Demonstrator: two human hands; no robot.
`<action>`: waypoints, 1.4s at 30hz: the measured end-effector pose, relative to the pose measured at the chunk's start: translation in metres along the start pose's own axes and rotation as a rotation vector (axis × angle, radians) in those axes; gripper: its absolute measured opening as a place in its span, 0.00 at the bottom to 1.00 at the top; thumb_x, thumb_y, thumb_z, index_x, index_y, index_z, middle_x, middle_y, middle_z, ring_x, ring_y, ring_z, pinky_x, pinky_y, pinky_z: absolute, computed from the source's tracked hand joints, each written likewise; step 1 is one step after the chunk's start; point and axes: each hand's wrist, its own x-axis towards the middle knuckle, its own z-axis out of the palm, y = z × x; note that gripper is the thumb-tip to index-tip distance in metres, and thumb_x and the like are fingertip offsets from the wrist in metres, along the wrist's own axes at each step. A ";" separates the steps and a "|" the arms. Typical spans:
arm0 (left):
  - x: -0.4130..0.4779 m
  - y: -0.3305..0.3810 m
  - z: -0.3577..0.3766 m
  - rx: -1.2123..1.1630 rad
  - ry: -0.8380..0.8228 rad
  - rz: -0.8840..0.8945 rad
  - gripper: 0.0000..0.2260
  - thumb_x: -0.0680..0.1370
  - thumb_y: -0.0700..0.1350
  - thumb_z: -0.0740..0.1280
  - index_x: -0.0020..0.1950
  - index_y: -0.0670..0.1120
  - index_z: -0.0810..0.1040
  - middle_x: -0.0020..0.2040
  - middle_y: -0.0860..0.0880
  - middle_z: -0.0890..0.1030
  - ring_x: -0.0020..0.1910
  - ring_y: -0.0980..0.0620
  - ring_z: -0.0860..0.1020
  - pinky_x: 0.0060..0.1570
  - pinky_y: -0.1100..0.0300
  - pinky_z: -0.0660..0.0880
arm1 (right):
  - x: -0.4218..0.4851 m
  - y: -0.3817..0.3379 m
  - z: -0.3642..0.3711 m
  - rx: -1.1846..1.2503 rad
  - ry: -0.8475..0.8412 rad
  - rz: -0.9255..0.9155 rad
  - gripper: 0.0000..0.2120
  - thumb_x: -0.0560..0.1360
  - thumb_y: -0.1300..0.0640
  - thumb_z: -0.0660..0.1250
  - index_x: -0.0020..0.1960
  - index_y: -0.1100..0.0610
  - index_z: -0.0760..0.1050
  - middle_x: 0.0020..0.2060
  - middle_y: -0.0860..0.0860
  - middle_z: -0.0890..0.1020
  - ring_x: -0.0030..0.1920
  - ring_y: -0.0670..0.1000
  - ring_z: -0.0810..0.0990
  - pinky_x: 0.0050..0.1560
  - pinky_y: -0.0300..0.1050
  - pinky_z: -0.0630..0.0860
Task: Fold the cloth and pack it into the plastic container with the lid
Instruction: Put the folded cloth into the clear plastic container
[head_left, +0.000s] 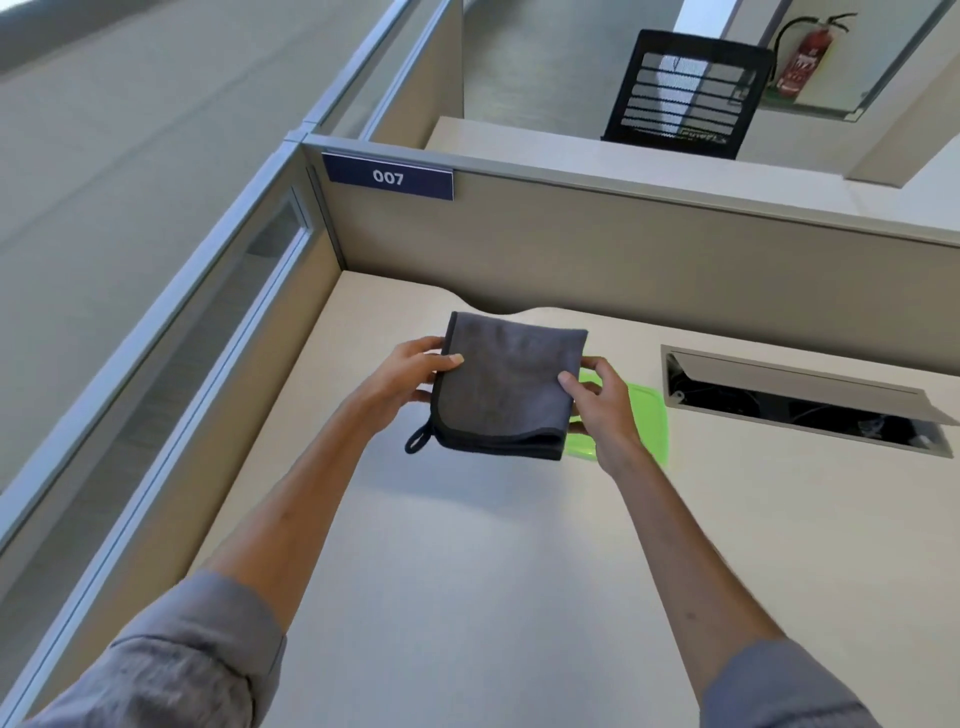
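A grey cloth (506, 387) with dark trim and a small loop at its near left corner is folded into a thick square and held up above the desk. My left hand (410, 371) pinches its left edge, thumb on top. My right hand (602, 402) grips its right edge. Behind and under the cloth lies something of green plastic (652, 421), the lid or the container; most of it is hidden by the cloth and my right hand, and I cannot tell which it is.
The beige desk (467, 571) is boxed in by partition walls on the left and at the back (623, 249). An open cable hatch (800, 397) is set into the desk at the right. A black mesh chair (685, 93) stands beyond the partition.
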 end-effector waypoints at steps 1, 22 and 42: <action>0.009 0.004 -0.005 -0.006 0.004 0.002 0.18 0.86 0.48 0.70 0.75 0.47 0.79 0.62 0.46 0.87 0.62 0.44 0.85 0.60 0.46 0.85 | 0.010 -0.005 0.005 -0.002 -0.001 0.005 0.09 0.83 0.57 0.71 0.62 0.53 0.77 0.45 0.58 0.85 0.33 0.50 0.83 0.28 0.44 0.81; 0.088 -0.041 -0.008 0.701 0.311 0.213 0.15 0.83 0.46 0.74 0.69 0.47 0.79 0.65 0.46 0.84 0.73 0.42 0.71 0.70 0.41 0.74 | 0.053 0.025 0.047 -0.539 0.217 -0.145 0.13 0.74 0.64 0.76 0.58 0.57 0.82 0.49 0.52 0.89 0.57 0.60 0.80 0.52 0.53 0.77; 0.065 -0.039 -0.001 0.831 0.660 0.326 0.16 0.82 0.56 0.70 0.58 0.46 0.87 0.68 0.51 0.78 0.58 0.44 0.83 0.39 0.53 0.76 | 0.029 0.039 0.041 -0.811 0.161 -0.272 0.16 0.80 0.52 0.73 0.66 0.55 0.79 0.61 0.52 0.89 0.58 0.63 0.86 0.54 0.53 0.81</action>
